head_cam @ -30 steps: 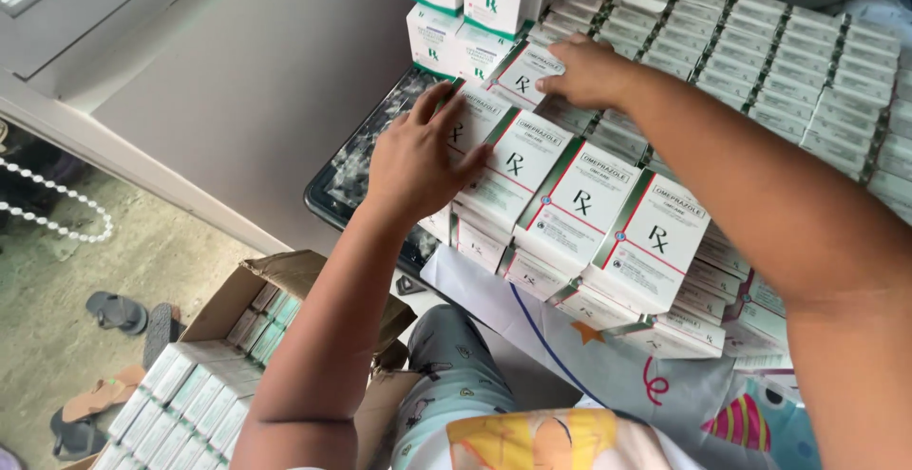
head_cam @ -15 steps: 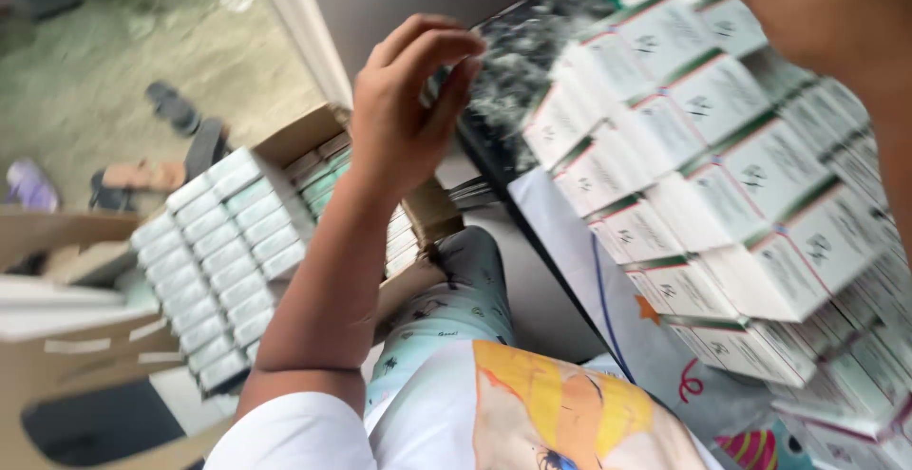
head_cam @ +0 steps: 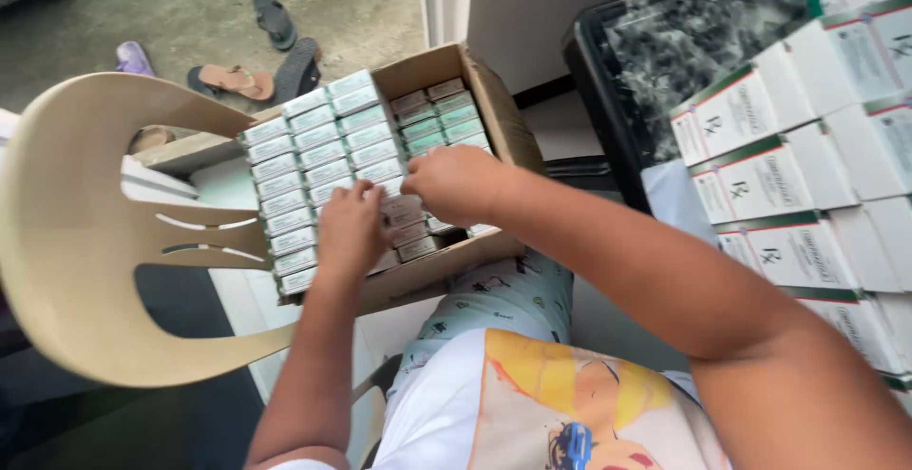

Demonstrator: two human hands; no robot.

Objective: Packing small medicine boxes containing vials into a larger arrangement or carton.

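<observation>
View from the head camera, looking down over the person's lap. An open brown cardboard carton (head_cam: 475,81) sits left of centre, beside the person's knee, and is filled with rows of small white and pale green packets (head_cam: 313,147) standing on edge. Both hands are inside the carton at its near side. The left hand (head_cam: 350,231) lies palm down on the packets, fingers curled over the top of a row; whether it grips one packet or only presses on them cannot be told. The right hand (head_cam: 458,183) reaches in from the right, fingers bent and closed on the packets just beside the left hand, the fingertips hidden among them.

To the left of the carton is the curved back of a beige plastic chair (head_cam: 85,233). On the grey floor at the far left lie several sandals (head_cam: 242,76). At the right, stacks of larger white boxes with green edges (head_cam: 779,185) cover a surface, and beyond them, far right of centre, is a black tray with a mottled surface (head_cam: 684,43). In the near foreground are patterned light shorts (head_cam: 503,299) and a white printed shirt (head_cam: 532,404).
</observation>
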